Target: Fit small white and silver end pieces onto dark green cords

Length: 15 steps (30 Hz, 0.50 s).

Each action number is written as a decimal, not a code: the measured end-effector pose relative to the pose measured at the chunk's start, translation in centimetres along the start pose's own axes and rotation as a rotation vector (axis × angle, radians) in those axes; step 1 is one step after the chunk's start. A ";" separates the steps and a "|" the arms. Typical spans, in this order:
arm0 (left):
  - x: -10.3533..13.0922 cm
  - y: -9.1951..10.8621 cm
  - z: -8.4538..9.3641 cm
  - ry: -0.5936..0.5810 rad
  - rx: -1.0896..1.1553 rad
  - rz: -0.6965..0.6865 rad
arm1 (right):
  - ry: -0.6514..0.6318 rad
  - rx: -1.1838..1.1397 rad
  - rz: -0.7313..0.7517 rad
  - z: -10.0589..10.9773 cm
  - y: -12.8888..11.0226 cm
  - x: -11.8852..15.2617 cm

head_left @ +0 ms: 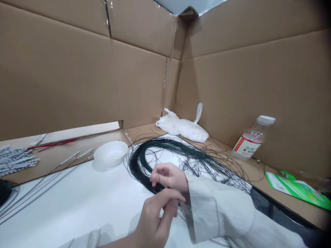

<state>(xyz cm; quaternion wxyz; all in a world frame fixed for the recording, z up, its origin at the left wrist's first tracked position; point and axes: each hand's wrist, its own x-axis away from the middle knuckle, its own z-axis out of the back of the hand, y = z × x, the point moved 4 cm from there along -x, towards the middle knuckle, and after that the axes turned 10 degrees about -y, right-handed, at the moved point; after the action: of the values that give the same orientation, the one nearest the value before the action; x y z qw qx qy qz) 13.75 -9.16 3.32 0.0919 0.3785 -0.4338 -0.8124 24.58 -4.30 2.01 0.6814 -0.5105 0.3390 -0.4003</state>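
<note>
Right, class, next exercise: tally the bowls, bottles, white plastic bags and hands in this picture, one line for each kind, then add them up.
Bowls: 1, the white bowl
Bottles: 1, the clear bottle with a white cap
White plastic bags: 2, the left bag and the right bag
Hands: 2, the left hand and the right hand
Total: 6

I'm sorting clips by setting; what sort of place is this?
Probably a makeshift craft workstation: brown cardboard walls enclose a white work surface bearing a looped bundle of thin dark strands.
</note>
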 end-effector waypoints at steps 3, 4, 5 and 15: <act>-0.1 -0.5 0.4 -0.014 0.000 0.153 | 0.352 -0.049 0.028 4.0 -0.3 0.1; -0.2 -0.7 0.7 -0.007 -0.018 0.194 | 0.470 -0.083 0.024 5.6 -0.3 0.4; -0.4 -0.9 1.2 0.015 -0.041 0.229 | 0.559 -0.106 0.028 7.0 -0.3 0.7; -1.7 -4.2 10.1 0.529 -0.441 0.334 | 1.162 -0.127 0.120 19.0 -3.7 10.5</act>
<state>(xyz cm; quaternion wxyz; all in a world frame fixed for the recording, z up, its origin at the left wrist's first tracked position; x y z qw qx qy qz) 8.71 0.63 4.41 0.4112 0.4705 -0.2657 -0.7341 45.12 -6.20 9.76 0.3735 -0.2270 0.7083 -0.5543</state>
